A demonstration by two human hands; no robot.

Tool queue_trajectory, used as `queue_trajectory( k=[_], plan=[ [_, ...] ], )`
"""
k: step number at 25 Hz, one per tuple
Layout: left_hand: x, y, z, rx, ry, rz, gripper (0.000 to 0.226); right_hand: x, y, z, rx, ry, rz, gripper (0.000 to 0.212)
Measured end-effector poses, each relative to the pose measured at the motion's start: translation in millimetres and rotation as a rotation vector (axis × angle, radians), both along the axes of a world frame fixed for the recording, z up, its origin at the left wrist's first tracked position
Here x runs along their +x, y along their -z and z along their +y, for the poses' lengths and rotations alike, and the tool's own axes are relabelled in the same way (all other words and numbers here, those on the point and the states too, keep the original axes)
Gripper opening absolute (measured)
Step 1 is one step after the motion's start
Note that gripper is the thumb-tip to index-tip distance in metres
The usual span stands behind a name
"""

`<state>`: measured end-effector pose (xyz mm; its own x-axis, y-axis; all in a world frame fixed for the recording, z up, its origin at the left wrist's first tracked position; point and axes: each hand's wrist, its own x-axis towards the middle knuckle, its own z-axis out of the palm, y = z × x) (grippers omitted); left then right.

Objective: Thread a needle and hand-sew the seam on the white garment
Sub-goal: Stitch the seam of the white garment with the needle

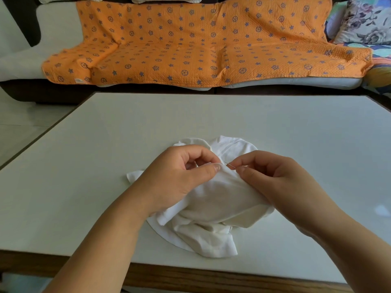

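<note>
The left hand point(179, 176) pinches a fold of the white garment point(211, 208); the right hand point(281, 178) pinches the needle point(230, 165) just beside it (bare table point(105, 166) all round, near edge below the wrists).

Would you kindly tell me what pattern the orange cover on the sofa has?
The orange cover is quilted, printed with purple-blue stars and wheel-like circles; the head view shows it.

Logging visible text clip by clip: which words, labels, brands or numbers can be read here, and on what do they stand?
No text can be read.
A small tag on the orange quilt's front edge: too small to read.
No print shows on the white garment, the needle or the table.
</note>
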<state>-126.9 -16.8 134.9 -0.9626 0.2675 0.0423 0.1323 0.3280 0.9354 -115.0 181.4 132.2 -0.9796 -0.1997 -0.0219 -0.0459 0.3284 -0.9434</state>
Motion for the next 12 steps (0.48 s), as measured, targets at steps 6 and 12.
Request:
queue_trajectory(
  k=[6, 12],
  plan=[
    [1.7, -4.1, -0.5, 0.097, 0.022, -0.044, 0.006, -0.7, 0.1, 2.4, 0.016, -0.025, -0.019, 0.018],
    [3.4, -5.1, -4.0, 0.068, 0.01, -0.034, 0.013, -0.3, -1.5, 4.4, 0.011, -0.077, -0.048, 0.017]
  ],
)
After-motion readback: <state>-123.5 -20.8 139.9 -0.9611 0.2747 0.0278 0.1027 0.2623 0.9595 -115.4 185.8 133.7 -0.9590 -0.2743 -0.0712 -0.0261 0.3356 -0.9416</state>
